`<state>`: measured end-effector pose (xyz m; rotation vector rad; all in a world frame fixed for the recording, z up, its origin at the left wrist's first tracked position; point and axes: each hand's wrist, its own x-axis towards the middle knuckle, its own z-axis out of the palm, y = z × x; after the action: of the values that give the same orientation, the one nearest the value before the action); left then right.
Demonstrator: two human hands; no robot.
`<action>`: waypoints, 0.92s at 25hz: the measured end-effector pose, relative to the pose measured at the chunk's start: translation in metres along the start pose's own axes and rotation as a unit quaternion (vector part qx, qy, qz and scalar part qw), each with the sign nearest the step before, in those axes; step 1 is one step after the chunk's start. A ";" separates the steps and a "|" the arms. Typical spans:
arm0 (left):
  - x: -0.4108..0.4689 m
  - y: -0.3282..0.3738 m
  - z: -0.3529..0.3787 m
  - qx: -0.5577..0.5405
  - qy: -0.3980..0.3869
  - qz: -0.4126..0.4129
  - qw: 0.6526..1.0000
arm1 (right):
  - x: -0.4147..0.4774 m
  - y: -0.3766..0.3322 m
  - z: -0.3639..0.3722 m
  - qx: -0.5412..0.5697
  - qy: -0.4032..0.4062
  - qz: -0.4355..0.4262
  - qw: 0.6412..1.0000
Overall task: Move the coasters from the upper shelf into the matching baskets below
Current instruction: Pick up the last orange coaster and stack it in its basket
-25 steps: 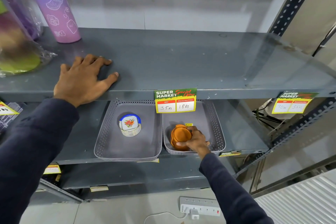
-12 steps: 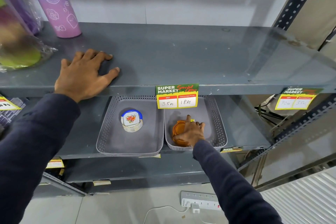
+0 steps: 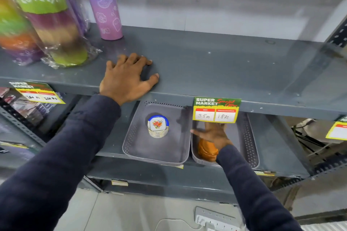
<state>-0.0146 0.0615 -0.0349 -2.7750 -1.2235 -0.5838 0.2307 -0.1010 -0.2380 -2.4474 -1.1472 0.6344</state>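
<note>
A stack of orange coasters (image 3: 206, 151) lies at the front left of the right grey basket (image 3: 251, 146) on the lower shelf. My right hand (image 3: 213, 134) is inside that basket, just behind and above the stack, fingers spread and holding nothing; its fingertips are hidden behind a price tag. A stack of white floral coasters with a blue rim (image 3: 158, 126) sits in the left grey basket (image 3: 131, 146). My left hand (image 3: 127, 77) rests flat, fingers apart, on the front edge of the upper shelf (image 3: 225, 65), which shows no coasters.
A purple bottle (image 3: 103, 5) and wrapped rainbow-coloured bottles (image 3: 52, 24) stand at the upper shelf's left. Price tags (image 3: 216, 109) hang from the shelf edge over the baskets. A power strip (image 3: 216, 219) lies on the floor below. A shelf upright (image 3: 338, 33) stands at right.
My right hand has let go of the orange coasters and opened, sliding a little deeper into the right basket. The view has swung left. My left hand stays on the upper shelf.
</note>
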 end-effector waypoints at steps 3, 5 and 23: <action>0.001 -0.001 0.000 0.004 0.002 0.001 1.000 | 0.016 -0.049 0.014 0.050 -0.046 -0.051 0.996; 0.000 0.000 0.000 0.002 0.000 0.003 1.000 | 0.032 -0.078 0.035 0.036 -0.064 -0.118 0.990; 0.001 -0.001 0.000 -0.001 0.008 0.000 1.000 | 0.057 -0.087 0.122 -0.011 -0.063 -0.172 0.983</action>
<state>-0.0151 0.0630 -0.0343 -2.7660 -1.2218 -0.6061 0.1431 0.0122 -0.3098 -2.1740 -1.5883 0.6776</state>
